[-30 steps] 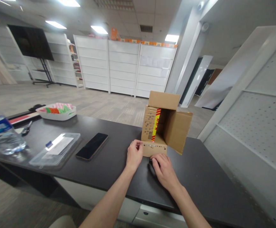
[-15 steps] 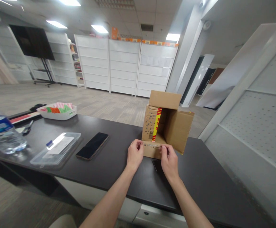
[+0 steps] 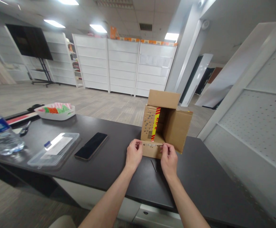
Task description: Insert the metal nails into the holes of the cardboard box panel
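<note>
Cardboard box (image 3: 164, 125) standing on the dark table (image 3: 109, 164), opening toward the wearer, near flap (image 3: 152, 149) folded down flat, probably for reach inside. Left hand (image 3: 133, 155) pinching the flap's left corner, fingers together on its edge. Right hand (image 3: 168, 160) pinching the right corner likewise. Both forearms stretched forward, wrists low. Phone (image 3: 91, 146) well left of the left fingers.

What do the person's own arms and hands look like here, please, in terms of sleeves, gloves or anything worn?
Both forearms are bare up to the bottom edge of the picture, with no sleeve in sight. The left hand and the right hand wear no gloves. No watch, bracelet or ring shows on the wrists or fingers.
</note>
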`<state>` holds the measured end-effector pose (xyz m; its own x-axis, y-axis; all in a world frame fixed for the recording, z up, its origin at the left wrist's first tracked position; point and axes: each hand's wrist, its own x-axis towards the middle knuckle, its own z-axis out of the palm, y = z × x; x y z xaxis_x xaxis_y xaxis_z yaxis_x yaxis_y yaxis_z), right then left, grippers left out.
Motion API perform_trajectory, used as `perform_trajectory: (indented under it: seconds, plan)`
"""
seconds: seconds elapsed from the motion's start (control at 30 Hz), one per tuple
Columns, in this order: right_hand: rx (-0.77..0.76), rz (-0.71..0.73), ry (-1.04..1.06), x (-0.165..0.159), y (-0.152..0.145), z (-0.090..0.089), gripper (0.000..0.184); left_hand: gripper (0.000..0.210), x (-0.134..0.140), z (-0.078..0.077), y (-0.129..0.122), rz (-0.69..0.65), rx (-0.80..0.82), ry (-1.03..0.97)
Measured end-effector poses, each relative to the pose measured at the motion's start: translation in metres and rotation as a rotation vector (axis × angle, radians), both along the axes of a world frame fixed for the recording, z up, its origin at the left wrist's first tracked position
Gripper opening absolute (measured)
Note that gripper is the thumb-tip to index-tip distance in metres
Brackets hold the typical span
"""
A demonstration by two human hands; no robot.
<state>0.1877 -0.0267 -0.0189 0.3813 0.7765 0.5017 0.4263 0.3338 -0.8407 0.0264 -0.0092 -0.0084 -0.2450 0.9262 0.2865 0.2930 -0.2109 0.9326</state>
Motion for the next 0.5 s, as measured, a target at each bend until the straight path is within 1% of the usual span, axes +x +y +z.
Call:
perform_trajectory:
  seconds: [0.17,0.5]
  plan:
    - [0.006,0.008,-0.055,-0.0012,0.0004,-0.0008,0.038,0.012,0.0002,0.0008,-0.0005,-0.005,-0.003,0.009]
    - [0.091,0.024,-0.176,-0.0042,-0.0011,0.0021,0.029,0.011,0.0014,0.0011,-0.0005,-0.006,0.005,-0.017]
